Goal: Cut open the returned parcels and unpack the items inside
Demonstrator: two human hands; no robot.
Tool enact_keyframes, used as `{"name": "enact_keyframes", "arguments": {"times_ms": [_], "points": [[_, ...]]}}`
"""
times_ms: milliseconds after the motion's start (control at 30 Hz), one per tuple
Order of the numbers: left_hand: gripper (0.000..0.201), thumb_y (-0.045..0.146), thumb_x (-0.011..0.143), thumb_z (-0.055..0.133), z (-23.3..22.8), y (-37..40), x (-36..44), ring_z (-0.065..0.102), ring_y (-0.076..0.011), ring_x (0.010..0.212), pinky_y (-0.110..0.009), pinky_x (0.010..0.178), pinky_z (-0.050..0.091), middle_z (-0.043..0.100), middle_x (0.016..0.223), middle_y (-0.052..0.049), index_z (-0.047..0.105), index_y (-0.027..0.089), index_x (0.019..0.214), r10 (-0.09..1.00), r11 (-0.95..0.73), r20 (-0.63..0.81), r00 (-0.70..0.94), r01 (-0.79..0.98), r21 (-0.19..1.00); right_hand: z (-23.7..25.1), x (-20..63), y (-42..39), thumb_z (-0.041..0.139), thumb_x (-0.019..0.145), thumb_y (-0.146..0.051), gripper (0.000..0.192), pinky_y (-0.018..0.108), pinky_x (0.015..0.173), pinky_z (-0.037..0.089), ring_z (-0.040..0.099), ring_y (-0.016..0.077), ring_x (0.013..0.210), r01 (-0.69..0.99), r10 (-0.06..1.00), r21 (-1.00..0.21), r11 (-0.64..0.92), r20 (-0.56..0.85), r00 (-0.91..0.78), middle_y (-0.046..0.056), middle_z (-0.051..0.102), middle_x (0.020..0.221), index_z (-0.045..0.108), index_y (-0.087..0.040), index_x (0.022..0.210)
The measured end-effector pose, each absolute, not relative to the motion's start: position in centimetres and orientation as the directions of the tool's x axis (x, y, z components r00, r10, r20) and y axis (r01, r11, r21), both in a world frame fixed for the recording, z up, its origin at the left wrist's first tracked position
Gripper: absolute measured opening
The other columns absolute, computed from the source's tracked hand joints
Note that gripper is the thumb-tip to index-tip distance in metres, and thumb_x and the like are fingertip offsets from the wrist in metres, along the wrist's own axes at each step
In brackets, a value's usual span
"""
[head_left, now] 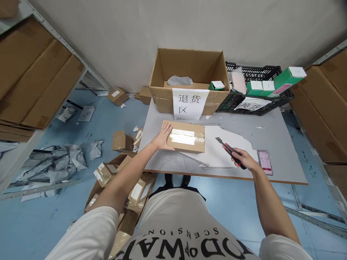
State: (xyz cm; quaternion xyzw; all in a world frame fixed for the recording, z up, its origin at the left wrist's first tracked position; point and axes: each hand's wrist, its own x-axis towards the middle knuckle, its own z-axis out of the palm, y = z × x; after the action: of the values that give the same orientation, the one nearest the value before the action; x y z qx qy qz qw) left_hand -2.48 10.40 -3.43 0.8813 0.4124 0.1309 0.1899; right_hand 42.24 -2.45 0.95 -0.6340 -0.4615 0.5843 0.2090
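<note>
Right hand (243,157) grips box cutter (229,150), blade out, near bench front edge; left hand (163,138) flat, fingers spread, on taped parcel (186,136) mid-bench. Risk: blade slipping toward left fingers or cutting contents.

Blurred phone (265,161) screen, unreadable.

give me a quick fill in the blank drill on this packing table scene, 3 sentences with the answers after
1. The left hand rests flat on a taped cardboard ____ on the table.
2. The right hand grips a red and black utility ____, blade pointing away from the person.
3. The phone lies on the table just to the ____ of the right hand.

Missing words: box; knife; right
</note>
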Motion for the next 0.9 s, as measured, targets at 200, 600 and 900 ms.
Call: {"name": "enact_keyframes", "arguments": {"times_ms": [200,600,900], "points": [[0.107,0.067,0.067,0.061,-3.5,4.7,-2.6,0.013,-0.036,0.14,-0.06,0.11,0.012,0.022,0.15,-0.021,0.013,0.015,0.147,0.887,-0.462,0.163,0.432,0.825,0.325,4.7,33.9,3.7,0.046,0.088,-0.039,0.045,0.025,0.05,0.045,0.057,0.0129,0.051,0.631,0.912,-0.774,-0.051,-0.294,-0.287,0.004,0.065,0.08,0.048,-0.022,0.13],[0.076,0.048,0.085,0.047,-5.0,1.5,-3.8,0.015,-0.0294,0.141,-0.048,0.111,0.025,0.027,0.149,-0.019,0.022,0.008,0.144,0.861,-0.503,0.118,0.494,0.797,0.334,7.5,19.0,13.1,0.045,0.091,-0.029,0.037,0.032,0.075,0.044,0.064,0.0262,0.088,0.734,0.652,-0.275,0.621,-0.338,-0.679,0.013,0.068,0.102,0.051,-0.017,0.126],[0.064,0.042,0.089,0.045,-6.1,1.6,-3.7,0.024,-0.0287,0.138,-0.045,0.109,0.03,0.035,0.145,-0.02,0.032,0.005,0.14,0.852,-0.524,0.192,0.488,0.806,0.275,7.9,16.6,13.3,0.038,0.092,-0.027,0.039,0.031,0.066,0.044,0.064,0.0272,0.091,0.705,0.597,-0.086,0.704,-0.466,-0.653,0.015,0.064,0.113,0.045,-0.02,0.13]]}}
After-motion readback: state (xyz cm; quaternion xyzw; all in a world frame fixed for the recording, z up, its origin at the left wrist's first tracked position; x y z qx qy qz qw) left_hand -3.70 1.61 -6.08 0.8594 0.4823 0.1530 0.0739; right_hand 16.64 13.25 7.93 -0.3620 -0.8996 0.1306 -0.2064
